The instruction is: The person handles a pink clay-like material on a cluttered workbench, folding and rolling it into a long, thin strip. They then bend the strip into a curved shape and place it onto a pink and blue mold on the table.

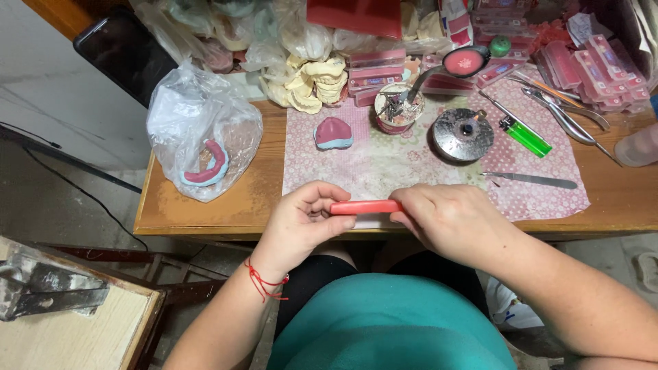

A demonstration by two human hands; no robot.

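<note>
Both my hands hold a short red wax strip (365, 206) level over the table's front edge. My left hand (305, 219), with a red thread bracelet at the wrist, pinches its left end. My right hand (449, 219) closes over its right end. Just beyond them, on a pink patterned mat (370, 161), lies a pink and pale blue dental model (333, 133).
On the mat stand a cup of small tools (397, 107), a round metal burner (462, 134), a green lighter (524, 135), a metal knife (531, 180) and pliers (565, 116). A plastic bag (202, 133) with a pink dental piece sits left. Plaster casts (315, 82) and pink boxes (603, 65) crowd the back.
</note>
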